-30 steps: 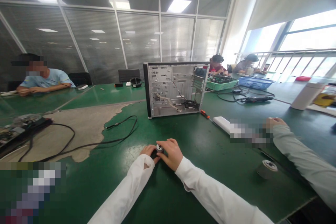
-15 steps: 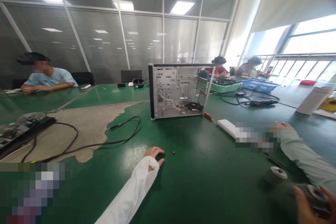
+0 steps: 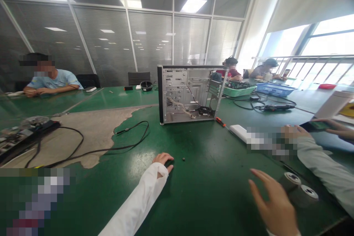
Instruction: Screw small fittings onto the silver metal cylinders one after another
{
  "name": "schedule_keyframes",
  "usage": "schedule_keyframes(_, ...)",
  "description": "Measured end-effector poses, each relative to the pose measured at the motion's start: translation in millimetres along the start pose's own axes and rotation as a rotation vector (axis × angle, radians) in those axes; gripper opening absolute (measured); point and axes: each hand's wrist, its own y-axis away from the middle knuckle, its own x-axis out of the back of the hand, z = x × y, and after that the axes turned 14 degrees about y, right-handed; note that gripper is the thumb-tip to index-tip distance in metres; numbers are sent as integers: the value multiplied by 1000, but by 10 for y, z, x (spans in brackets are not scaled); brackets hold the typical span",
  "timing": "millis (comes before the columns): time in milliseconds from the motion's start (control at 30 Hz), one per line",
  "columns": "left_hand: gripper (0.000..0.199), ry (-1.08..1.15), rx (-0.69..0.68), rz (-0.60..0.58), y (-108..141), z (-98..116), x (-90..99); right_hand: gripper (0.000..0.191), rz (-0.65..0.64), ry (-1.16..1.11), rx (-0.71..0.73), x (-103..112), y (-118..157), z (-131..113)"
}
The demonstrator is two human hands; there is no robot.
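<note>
My left hand, in a white sleeve, rests on the green table with its fingers stretched and thumb apart. It holds nothing. Just right of its fingertips lies a tiny dark metal part, too small to name. At lower right my right hand is over the table, open, thumb and fingers spread around nothing. Beside it stand two grey cylinders with pale ring-shaped tops, one farther back and one nearer. Beyond both hands stands an open computer case, its metal inside showing a fan and loose wires.
An orange-handled screwdriver and a white box lie right of the case. A co-worker's sleeve reaches in from the right, near a hand with a phone. A black cable crosses the left side. Baskets stand behind.
My right hand has let go of a grey cylinder, which now stands beside the other, and has moved left. A phone in another person's hand has appeared at right. My left hand stays put.
</note>
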Motion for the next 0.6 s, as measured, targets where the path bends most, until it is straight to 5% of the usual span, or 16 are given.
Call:
schedule_keyframes(100,25,-7,-18,15,-5,-10,-14,39,-432,-167,351,-69,-257,-624)
schedule_keyframes(167,25,-10,-27,16,-2,-2,-11,44,-550,-192,471,-188,-399,-939)
schedule_keyframes(400,24,-33,-42,0,12,81,51,32,-452,-268,629,-689,-586,-1351)
schedule_keyframes(600,22,-24,-54,-17,9,122,96,25,-394,-264,621,-566,-615,-1243)
